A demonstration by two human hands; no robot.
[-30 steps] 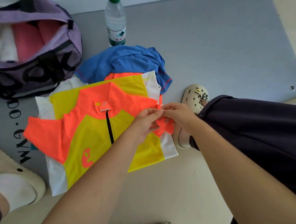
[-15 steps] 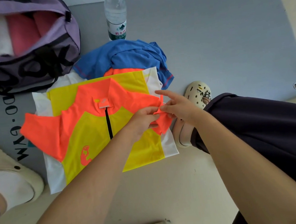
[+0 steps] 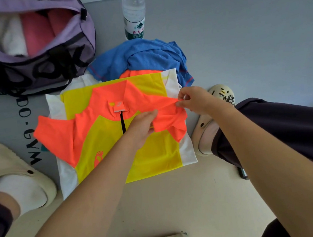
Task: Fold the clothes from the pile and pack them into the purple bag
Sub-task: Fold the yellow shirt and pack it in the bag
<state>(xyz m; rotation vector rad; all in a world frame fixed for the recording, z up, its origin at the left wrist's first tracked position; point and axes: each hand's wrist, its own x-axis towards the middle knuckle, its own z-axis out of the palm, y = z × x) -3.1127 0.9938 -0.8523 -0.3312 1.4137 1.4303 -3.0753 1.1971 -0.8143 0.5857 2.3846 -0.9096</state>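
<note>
Hands both on the jersey's (image 3: 100,141) right-side orange sleeve (image 3: 171,120). Left hand (image 3: 143,127) has fingers curled round a bunched fold of that sleeve; right hand (image 3: 195,100) pinches its upper edge btwn thumb and forefinger, other fingers loosely bent. Fabric btwn the two grips is lifted and creased, thin, smooth synthetic.

Rest of jersey lies flat below and left of the grips: yellow body, orange shoulders w/ stand collar, white side panels, short black zip, small orange logo low on the front. Far sleeve spread out flat, pointed.

Just beyond the grips: crumpled blue shirt (image 3: 141,58), fine mesh knit w/ red stitching, partly on the jersey's top edge. Further up-left, purple bag (image 3: 52,57), soft nylon, mouth open, w/ white and pink folded items (image 3: 27,33) inside. Clear plastic water bottle (image 3: 133,14) upright beyond the blue shirt. All on a gray mat (image 3: 240,42); cream clog (image 3: 220,94) just right of the right hand.
</note>
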